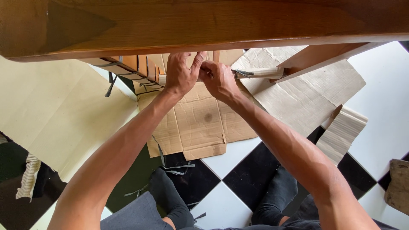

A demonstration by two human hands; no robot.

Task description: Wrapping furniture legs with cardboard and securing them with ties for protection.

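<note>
Both grips, left hand (180, 74) and right hand (218, 79), pinch one paper-wrapped rail (260, 73).

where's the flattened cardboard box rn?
Head view: the flattened cardboard box lies on the checkered floor at frame centre, directly below the left hand and right hand, beneath the wooden furniture edge.
</note>
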